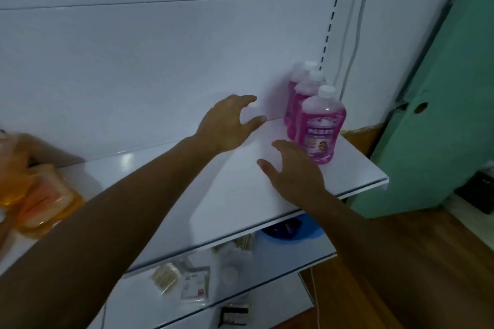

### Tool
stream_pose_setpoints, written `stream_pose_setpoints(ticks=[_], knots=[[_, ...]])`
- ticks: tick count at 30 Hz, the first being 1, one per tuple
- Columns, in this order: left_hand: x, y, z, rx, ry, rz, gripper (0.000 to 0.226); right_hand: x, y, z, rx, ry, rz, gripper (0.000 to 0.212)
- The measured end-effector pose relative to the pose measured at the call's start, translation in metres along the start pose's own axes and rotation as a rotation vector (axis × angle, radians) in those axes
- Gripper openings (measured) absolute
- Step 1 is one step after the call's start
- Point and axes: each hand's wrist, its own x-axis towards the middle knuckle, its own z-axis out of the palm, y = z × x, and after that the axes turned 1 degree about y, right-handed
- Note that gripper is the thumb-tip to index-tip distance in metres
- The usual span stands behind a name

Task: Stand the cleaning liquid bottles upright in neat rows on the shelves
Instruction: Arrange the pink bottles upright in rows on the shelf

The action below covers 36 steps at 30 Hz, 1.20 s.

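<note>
A: Head view: where are the bottles?

B: 3 pink bottles [319, 117] stand upright in 1 row at the right end of the white shelf [240, 195], running from the back panel toward the front edge.

A: And the hands?

B: Both hover over the shelf, holding nothing. The left hand [227, 124] has its fingers spread apart, left of the row. The right hand [294, 171] is also spread, its fingers [280, 145] just beside the front bottle.

A: Anything else?

B: Orange packets [40, 197] lie at the left; small packaged goods [181, 280] sit on the lower shelf.
</note>
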Motion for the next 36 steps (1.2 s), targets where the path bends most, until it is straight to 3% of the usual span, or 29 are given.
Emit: stream_pose_setpoints(ticks=[5,11,18,23,32,36], knots=[[-0.052,-0.054,-0.065,0.339,0.014,-0.134,0.066,0.016,-0.074,0.026,-0.034,-0.121,-0.189,0.067],[-0.139,-0.113,-0.157,0.517,0.111,-0.254,0.064,0.016,-0.194,0.063,0.048,-0.132,-0.416,0.062],[-0.252,-0.180,-0.269,0.568,0.292,-0.423,0.058,-0.022,-0.348,0.118,0.171,-0.142,-0.606,0.055],[-0.316,-0.251,-0.324,0.497,0.281,-0.600,0.062,-0.046,-0.432,0.153,0.158,-0.120,-0.673,0.058],[-0.305,-0.318,-0.319,0.386,0.189,-0.734,0.083,-0.039,-0.468,0.188,-0.168,-0.068,-0.707,0.073],[-0.294,-0.319,-0.311,0.504,0.217,-0.770,0.084,-0.034,-0.464,0.192,-0.198,-0.058,-0.722,0.073]])
